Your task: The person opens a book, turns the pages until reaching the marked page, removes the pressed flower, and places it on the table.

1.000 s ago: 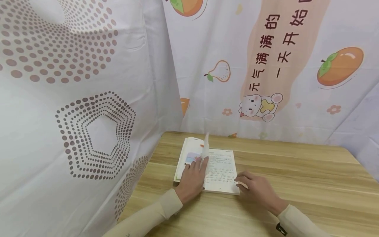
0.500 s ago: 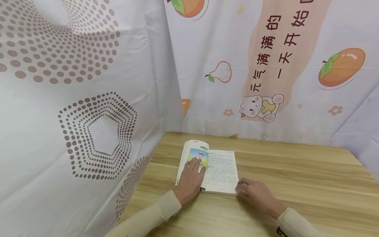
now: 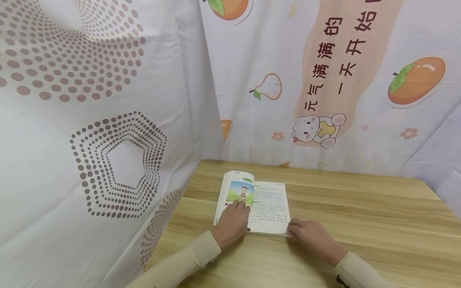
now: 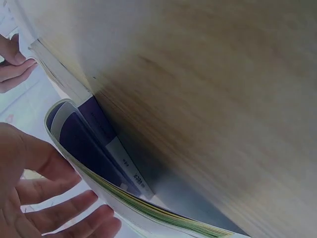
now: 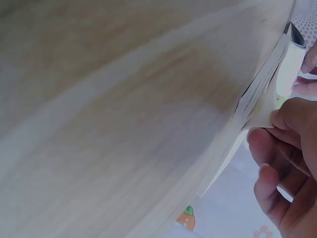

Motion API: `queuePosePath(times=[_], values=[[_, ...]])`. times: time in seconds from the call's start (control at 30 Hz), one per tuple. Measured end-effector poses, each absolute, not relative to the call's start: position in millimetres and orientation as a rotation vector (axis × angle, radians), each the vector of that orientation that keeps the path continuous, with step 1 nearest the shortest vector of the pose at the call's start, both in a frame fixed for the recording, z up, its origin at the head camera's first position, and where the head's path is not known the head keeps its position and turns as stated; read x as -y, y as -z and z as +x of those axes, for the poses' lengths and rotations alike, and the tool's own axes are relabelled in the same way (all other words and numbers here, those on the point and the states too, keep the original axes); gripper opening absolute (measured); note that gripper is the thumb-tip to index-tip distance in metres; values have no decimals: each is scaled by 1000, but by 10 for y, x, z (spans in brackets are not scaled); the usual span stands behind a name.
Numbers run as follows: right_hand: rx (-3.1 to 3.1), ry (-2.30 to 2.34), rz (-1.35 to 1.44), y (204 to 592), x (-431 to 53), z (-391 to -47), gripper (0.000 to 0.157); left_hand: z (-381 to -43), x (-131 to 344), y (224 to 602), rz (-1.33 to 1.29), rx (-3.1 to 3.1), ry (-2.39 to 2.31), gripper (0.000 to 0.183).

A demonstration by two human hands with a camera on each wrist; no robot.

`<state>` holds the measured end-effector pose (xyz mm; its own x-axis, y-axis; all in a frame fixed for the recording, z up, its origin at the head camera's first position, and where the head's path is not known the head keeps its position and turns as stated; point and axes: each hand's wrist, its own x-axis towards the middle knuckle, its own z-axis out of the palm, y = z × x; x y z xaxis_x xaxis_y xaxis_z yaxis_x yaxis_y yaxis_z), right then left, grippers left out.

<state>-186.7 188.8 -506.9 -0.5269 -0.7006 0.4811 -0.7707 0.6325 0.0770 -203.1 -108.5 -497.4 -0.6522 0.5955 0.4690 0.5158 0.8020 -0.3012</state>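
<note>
An open book lies on the wooden table, its left page carrying a coloured picture of a child and its right page full of text. On the lower part of the left page rests my left hand. In the left wrist view the left-hand fingers lie along the curved pages, the cover bulging beneath. My right hand is at the book's lower right corner. The right wrist view shows its thumb and index finger pinching a lifted page corner, above the remaining stack of pages.
The wooden table extends to the right of the book. A white curtain with brown dots hangs on the left. Behind the table is a printed cloth with fruit pictures and writing.
A standing page has come down onto the left side, showing the child picture. My left hand has slid slightly down the page, and my right hand has taken hold of the right page's corner.
</note>
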Motion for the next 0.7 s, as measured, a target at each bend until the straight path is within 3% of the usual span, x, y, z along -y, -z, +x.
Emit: queuePosePath(times=[0.3,0.7], values=[[2334,-234,1173,4983,-1869,-1879,12,-2021,1025,4940,-911,2392,-112,14],[2316,-351,1114,4860,-1880,-1913,19,-1981,928,4965,-845,2490,-169,65]])
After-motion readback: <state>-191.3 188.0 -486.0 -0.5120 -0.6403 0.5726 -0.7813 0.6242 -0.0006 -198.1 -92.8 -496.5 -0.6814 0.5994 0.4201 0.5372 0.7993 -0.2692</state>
